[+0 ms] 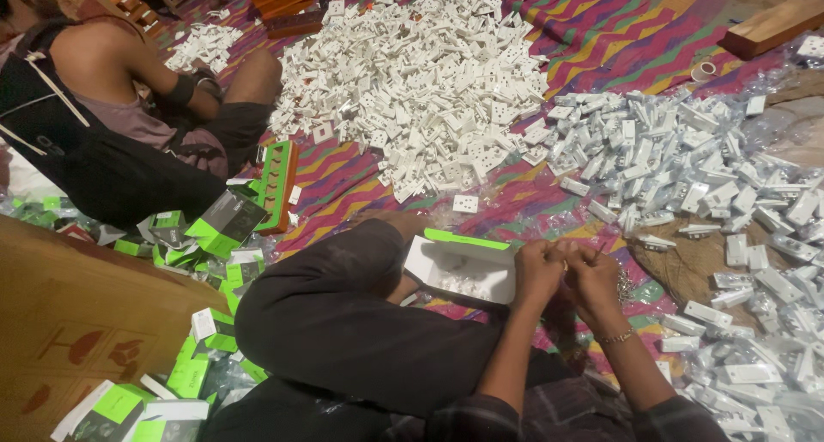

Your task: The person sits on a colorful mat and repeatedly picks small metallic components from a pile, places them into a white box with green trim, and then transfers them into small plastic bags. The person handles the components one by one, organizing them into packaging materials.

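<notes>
A zigzag-patterned mat [601,30] carries heaps of white sockets [412,81] and bagged plugs [687,159].

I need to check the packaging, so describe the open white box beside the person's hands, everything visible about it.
The open box is small, white inside, looks like thin cardboard, with a bright green edge along its raised flap. It lies tilted on the person's dark-trousered knee, just beside the left hand, which seems to touch its side. Some small pale pieces lie inside, too blurred to identify. The right hand is close but apart from it.
</notes>
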Demonstrator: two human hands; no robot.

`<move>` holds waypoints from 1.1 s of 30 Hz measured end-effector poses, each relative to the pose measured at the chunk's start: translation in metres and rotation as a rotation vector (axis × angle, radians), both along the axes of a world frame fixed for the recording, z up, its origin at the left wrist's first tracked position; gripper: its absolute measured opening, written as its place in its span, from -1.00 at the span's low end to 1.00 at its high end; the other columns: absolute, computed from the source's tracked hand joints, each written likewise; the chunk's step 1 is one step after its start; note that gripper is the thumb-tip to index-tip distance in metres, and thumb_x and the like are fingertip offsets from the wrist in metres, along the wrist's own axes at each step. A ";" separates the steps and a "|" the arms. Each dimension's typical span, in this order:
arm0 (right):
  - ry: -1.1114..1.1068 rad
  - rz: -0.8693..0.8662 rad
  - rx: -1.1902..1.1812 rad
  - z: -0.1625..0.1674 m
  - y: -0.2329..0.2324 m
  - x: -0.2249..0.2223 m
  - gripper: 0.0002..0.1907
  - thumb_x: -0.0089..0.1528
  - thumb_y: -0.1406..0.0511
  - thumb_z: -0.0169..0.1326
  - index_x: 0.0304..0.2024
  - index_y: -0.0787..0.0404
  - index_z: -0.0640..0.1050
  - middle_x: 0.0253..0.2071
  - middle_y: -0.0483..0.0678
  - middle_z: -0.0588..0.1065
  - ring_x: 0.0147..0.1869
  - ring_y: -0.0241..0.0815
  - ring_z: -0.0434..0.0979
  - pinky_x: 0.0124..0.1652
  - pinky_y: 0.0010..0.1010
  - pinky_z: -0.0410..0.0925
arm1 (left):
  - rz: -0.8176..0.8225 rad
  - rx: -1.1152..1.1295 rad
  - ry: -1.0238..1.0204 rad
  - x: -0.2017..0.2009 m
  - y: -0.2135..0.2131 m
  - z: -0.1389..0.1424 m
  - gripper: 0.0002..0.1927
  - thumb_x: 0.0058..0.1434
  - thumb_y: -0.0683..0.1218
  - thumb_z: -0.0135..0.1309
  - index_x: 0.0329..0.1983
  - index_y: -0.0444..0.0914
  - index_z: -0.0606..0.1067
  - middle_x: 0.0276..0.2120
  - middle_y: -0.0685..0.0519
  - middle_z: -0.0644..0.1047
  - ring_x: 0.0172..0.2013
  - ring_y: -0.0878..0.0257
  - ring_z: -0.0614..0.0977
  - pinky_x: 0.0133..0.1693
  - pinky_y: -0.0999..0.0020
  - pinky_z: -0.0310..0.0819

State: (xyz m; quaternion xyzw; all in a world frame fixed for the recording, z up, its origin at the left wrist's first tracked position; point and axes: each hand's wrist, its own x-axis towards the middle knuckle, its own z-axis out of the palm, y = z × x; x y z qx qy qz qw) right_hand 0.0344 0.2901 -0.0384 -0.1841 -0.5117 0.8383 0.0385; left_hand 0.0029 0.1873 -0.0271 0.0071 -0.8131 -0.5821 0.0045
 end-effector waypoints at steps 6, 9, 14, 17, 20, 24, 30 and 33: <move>-0.051 -0.025 0.069 0.003 0.009 0.001 -0.76 0.39 0.24 0.06 -0.31 0.25 0.58 -0.61 -0.26 0.34 -0.65 -0.47 0.18 -0.64 -0.53 0.06 | -0.120 -0.073 0.138 0.002 0.001 -0.011 -0.67 0.30 0.02 0.13 -0.34 -0.38 0.54 -0.43 -0.27 0.56 -0.36 -0.14 0.63 -0.26 0.06 0.47; -0.022 -0.054 0.198 -0.007 0.013 0.000 -0.74 0.40 0.26 0.02 -0.35 0.26 0.54 -0.57 -0.24 0.40 -0.61 -0.46 0.23 -0.61 -0.53 0.09 | -0.160 -0.090 0.102 0.002 0.003 -0.022 -0.68 0.25 0.03 0.12 -0.36 -0.36 0.56 -0.44 -0.25 0.57 -0.35 -0.13 0.66 -0.25 0.06 0.50; -0.033 -0.223 -0.008 -0.029 0.030 -0.016 -0.79 0.43 0.26 0.05 -0.29 0.22 0.52 -0.48 -0.28 0.40 -0.49 -0.51 0.35 -0.50 -0.58 0.28 | -0.566 -0.206 0.065 0.011 0.007 -0.034 -0.69 0.25 0.02 0.11 -0.28 -0.36 0.58 -0.39 -0.25 0.58 -0.30 -0.17 0.66 -0.25 0.02 0.49; 0.019 -0.202 0.016 -0.027 0.052 -0.029 -0.81 0.37 0.31 0.12 -0.31 0.20 0.42 -0.55 -0.22 0.31 -0.59 -0.37 0.25 -0.60 -0.41 0.17 | -0.761 -0.314 -0.036 0.018 0.015 -0.033 -0.73 0.13 -0.01 0.15 -0.33 -0.34 0.61 -0.44 -0.24 0.60 -0.35 -0.17 0.68 -0.27 0.00 0.48; -0.117 0.062 0.399 -0.028 0.063 -0.025 -0.82 0.32 0.32 0.18 -0.21 0.37 0.58 -0.49 -0.09 0.45 -0.53 -0.30 0.39 -0.52 -0.34 0.27 | -0.348 -0.247 0.058 0.003 0.013 -0.027 -0.73 0.27 -0.01 0.10 -0.28 -0.34 0.61 -0.36 -0.26 0.60 -0.25 -0.16 0.67 -0.19 0.02 0.50; 0.142 0.565 0.909 -0.034 0.055 0.010 -0.64 0.12 0.33 0.14 -0.01 0.21 0.59 -0.40 0.01 0.66 -0.39 -0.26 0.66 -0.34 -0.37 0.47 | -0.021 -0.060 0.200 -0.012 0.006 -0.025 -0.74 0.25 -0.02 0.11 -0.29 -0.34 0.61 -0.36 -0.21 0.63 -0.29 -0.06 0.70 -0.20 0.10 0.55; -0.012 0.082 0.351 -0.056 0.021 0.041 -0.78 0.38 0.28 0.08 -0.10 0.34 0.58 -0.31 -0.09 0.51 -0.31 -0.33 0.44 -0.33 -0.45 0.33 | -0.025 -0.024 0.114 -0.008 0.006 -0.016 -0.75 0.18 -0.05 0.18 -0.24 -0.35 0.63 -0.39 -0.17 0.65 -0.33 0.02 0.73 -0.22 0.18 0.59; -0.071 0.122 -0.118 -0.052 0.026 0.023 -0.71 0.36 0.17 -0.01 0.10 0.05 0.53 -0.45 -0.22 0.36 -0.48 -0.39 0.26 -0.50 -0.55 0.15 | -0.099 0.050 0.005 -0.002 0.005 0.000 -0.73 0.20 -0.05 0.16 -0.20 -0.36 0.64 -0.43 -0.12 0.64 -0.39 0.10 0.72 -0.28 0.21 0.59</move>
